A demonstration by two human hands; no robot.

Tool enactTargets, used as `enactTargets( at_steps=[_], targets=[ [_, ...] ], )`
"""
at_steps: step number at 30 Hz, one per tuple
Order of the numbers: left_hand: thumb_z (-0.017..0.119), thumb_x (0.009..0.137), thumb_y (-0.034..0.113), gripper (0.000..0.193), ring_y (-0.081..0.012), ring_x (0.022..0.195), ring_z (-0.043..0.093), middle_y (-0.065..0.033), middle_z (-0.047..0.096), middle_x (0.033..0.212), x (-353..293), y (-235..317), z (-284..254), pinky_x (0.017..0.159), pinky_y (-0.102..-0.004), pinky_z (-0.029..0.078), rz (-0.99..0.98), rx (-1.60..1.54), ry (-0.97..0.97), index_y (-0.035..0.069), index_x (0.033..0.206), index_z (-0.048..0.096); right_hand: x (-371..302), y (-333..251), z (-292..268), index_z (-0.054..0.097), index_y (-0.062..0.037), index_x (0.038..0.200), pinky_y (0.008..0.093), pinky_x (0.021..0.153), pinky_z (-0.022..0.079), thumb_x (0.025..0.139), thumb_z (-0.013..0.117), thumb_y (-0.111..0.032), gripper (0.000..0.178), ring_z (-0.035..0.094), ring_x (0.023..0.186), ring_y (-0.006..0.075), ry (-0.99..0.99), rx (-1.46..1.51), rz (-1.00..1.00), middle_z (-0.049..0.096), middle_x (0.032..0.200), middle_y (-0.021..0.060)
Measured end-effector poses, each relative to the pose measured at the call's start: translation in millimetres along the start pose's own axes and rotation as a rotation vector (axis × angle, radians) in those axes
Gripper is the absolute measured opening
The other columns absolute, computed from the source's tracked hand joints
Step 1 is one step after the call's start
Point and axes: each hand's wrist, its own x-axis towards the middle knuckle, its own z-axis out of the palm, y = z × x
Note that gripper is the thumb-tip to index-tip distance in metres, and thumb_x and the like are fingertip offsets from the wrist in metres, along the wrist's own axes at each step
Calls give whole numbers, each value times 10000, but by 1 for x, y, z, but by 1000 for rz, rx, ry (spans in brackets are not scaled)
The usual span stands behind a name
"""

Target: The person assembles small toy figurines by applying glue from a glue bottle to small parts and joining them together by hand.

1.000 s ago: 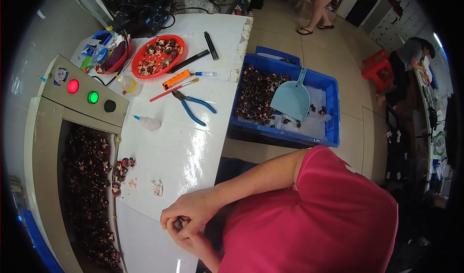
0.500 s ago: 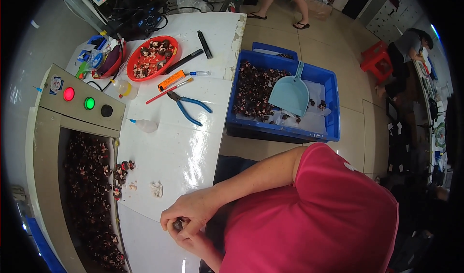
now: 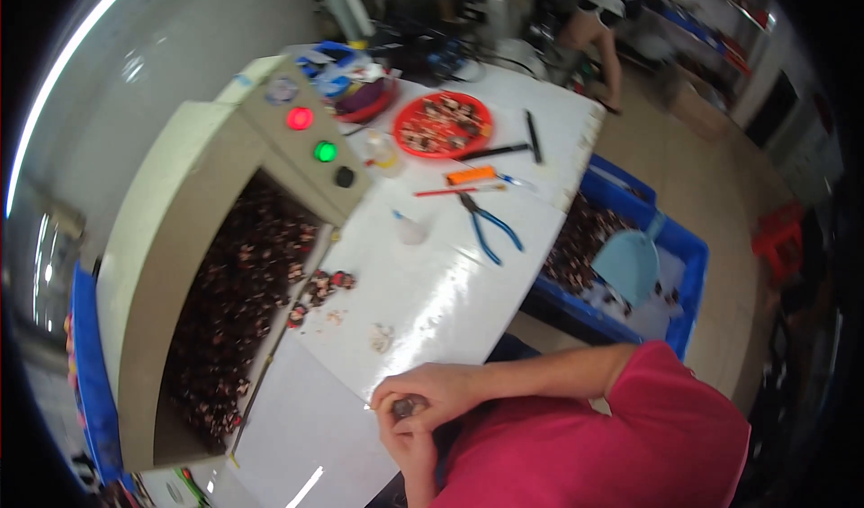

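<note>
My right hand (image 3: 432,391) reaches in across the bench edge, fingers curled round a small dark rounded piece (image 3: 409,407). Just below, my left hand (image 3: 409,449) meets it with bent fingers and grips the same piece from the other side. Much of the piece is covered by fingers, and blur hides its detail. Beyond the hands, a crumpled whitish lump (image 3: 381,337) lies on the white bench (image 3: 315,400). A few small dark-and-red figures (image 3: 322,287) stand by the machine opening.
A beige machine (image 3: 171,184) with lit buttons holds a heap of dark small pieces (image 3: 238,319). Blue-handled pliers (image 3: 486,229), a dropper bottle (image 3: 411,229), a brush (image 3: 459,189) and a red dish (image 3: 441,152) lie on the bench. A blue crate (image 3: 688,283) with a dustpan (image 3: 628,260) stands right.
The view has swung left, so bench, machine and crate appear shifted right and tilted. Both hands still grip the dark piece together. The person in the background has changed pose.
</note>
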Motion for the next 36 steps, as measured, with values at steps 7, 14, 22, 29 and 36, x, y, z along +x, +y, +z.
enactTargets(
  at_steps=[7, 14, 22, 29, 36],
  targets=[
    [619, 850, 206, 318, -113, 850, 529, -53, 553, 954, -1, 14, -5, 751, -239, 428, -49, -128, -50, 7, 1075, 513, 5, -13, 3, 519, -78, 1175, 307, 779, 485, 810, 637, -299, 443, 624, 883, 223, -20, 34, 78, 633, 984, 102],
    [613, 829, 113, 324, -136, 894, 566, -74, 574, 980, -3, 12, -6, 790, -249, 453, -36, -136, -44, -3, 1113, 511, 5, -10, 4, 507, -48, 1195, 278, 798, 474, 783, 636, -185, 453, 602, 903, 163, -47, 44, 91, 615, 1020, 94],
    [635, 834, 101, 354, -142, 923, 591, -82, 588, 1000, -2, 7, -10, 819, -257, 470, 52, -141, -73, -11, 1145, 508, 6, -8, 8, 513, -28, 1183, 287, 835, 478, 783, 632, -209, 455, 605, 936, 170, 2, 43, 104, 611, 1056, 104],
    [644, 827, 60, 340, -119, 917, 579, -59, 581, 975, -5, 6, -13, 813, -243, 466, -112, -218, -80, 1, 1137, 518, 7, -5, 10, 515, -25, 1173, 297, 843, 482, 779, 638, -257, 473, 611, 955, 179, -9, 66, 131, 611, 1070, 112],
    [654, 815, 68, 338, -110, 902, 575, -57, 578, 991, 1, -3, -20, 805, -239, 464, -50, -233, -98, 2, 1121, 528, 13, 8, 15, 513, -11, 1169, 294, 853, 472, 794, 666, -366, 539, 603, 969, 179, 3, 87, 130, 607, 1085, 116]
  ],
)
